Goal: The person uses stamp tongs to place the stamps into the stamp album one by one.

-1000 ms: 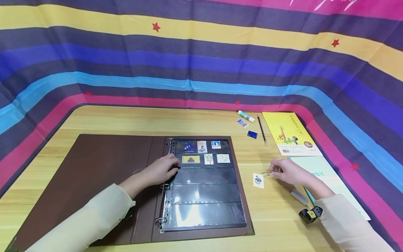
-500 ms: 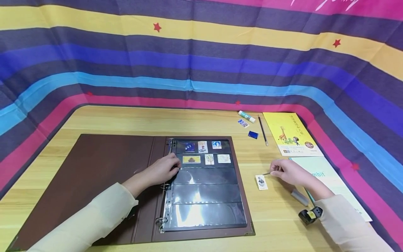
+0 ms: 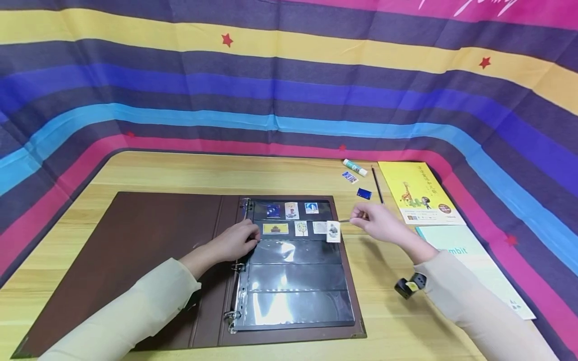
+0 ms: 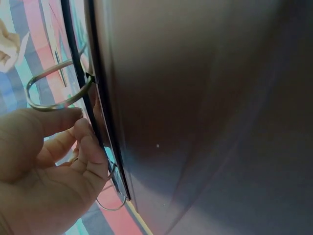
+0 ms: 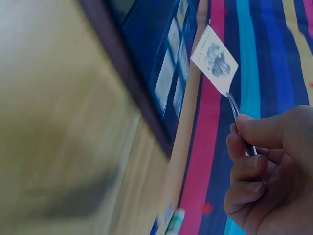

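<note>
A brown ring-binder stamp album (image 3: pixel 158 250) lies open on the table. Several stamps fill the top two rows of its black pocket page (image 3: pixel 293 278); the lower rows look bare and shiny. At the page's ringed edge, my left hand (image 3: pixel 232 243) has its thumb and curled fingertips together on the page, beside a metal ring (image 4: pixel 54 105) in the left wrist view. My right hand (image 3: pixel 379 223) pinches tweezers (image 5: pixel 234 107), whose tips grip one corner of a white stamp with a grey picture (image 5: pixel 215 61). In the head view this stamp overlaps the second row's right end.
Two blue stamps, one patterned (image 3: pixel 349 176) and one dark (image 3: pixel 364 193), lie behind the right hand near a glue stick (image 3: pixel 355 167) and a pencil (image 3: pixel 377 185). A yellow booklet (image 3: pixel 420 190) and a pale one (image 3: pixel 469 265) line the right side. A striped cloth (image 3: pixel 271 90) hangs behind.
My right hand has carried the stamp, in the tweezers, from the table leftward and away from me to the page's right edge. The left hand stays at the rings.
</note>
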Available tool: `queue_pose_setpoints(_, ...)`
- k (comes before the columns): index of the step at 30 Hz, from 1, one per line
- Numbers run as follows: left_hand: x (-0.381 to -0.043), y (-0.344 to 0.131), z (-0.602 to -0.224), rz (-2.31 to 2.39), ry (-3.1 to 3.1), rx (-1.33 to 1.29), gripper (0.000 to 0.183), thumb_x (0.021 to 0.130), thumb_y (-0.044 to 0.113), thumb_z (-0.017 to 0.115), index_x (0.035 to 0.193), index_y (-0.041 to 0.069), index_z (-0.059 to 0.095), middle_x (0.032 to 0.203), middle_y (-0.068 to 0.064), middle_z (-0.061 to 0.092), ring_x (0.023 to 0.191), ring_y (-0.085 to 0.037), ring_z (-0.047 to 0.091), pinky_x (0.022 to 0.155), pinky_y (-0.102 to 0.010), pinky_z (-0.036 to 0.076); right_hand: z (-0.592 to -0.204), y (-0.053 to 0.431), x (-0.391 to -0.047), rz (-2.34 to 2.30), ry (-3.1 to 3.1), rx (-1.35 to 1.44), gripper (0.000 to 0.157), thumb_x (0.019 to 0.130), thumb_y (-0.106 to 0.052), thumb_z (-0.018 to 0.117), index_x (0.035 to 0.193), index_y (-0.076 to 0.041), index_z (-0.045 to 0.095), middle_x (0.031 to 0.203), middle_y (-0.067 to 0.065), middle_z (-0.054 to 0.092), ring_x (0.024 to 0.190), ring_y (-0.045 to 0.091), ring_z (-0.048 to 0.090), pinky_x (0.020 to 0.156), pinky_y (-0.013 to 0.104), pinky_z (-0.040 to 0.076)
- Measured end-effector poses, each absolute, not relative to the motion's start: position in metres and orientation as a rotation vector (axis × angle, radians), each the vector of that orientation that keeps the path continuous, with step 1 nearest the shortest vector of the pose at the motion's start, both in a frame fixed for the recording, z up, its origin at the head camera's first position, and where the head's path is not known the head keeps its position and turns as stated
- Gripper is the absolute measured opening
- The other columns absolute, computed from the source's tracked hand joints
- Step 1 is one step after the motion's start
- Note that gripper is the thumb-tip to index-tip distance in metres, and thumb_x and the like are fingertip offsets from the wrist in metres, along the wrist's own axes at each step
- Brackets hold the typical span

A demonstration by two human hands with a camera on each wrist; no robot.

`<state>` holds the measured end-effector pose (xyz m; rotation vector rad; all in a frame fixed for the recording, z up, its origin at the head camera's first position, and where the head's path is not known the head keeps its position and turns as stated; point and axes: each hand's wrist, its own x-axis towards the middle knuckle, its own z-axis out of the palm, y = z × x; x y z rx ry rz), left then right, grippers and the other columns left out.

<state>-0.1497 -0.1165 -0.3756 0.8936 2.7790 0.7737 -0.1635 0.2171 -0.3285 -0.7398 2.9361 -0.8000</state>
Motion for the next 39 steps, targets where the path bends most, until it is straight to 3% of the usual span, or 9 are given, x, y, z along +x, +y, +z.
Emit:
queue_pose_setpoints(16, -0.151, -0.115, -0.374, 0.791, 2.749, 0.842, 0.007, 0.076, 0.002, 0.052, 0.075, 0.009, 0.05, 0.072, 0.001, 0.039, 0.064, -0.013, 0.037, 0.057, -0.026, 0.033, -0.349, 0.102, -0.19, -0.751, 2.919, -0.779, 0.009, 0.076, -0.013, 0.057, 0.068, -0.015, 0.052, 0.065, -0.007, 0.052, 0.056, 0.007, 0.047, 0.055, 0.023, 0.038)
queue_pose_setpoints(39, -0.152, -0.117, -0.377, 0.793, 2.74, 0.849, 0.003, 0.076, 0.003, 0.052, 0.076, 0.006, 0.051, 0.073, 0.001, 0.039, 0.065, -0.013, 0.038, 0.058, -0.026, 0.034, -0.361, 0.087, -0.177, -0.572, 2.825, -0.891, 0.008, 0.076, -0.013, 0.055, 0.07, -0.017, 0.055, 0.061, -0.011, 0.05, 0.053, 0.005, 0.045, 0.052, 0.021, 0.037)
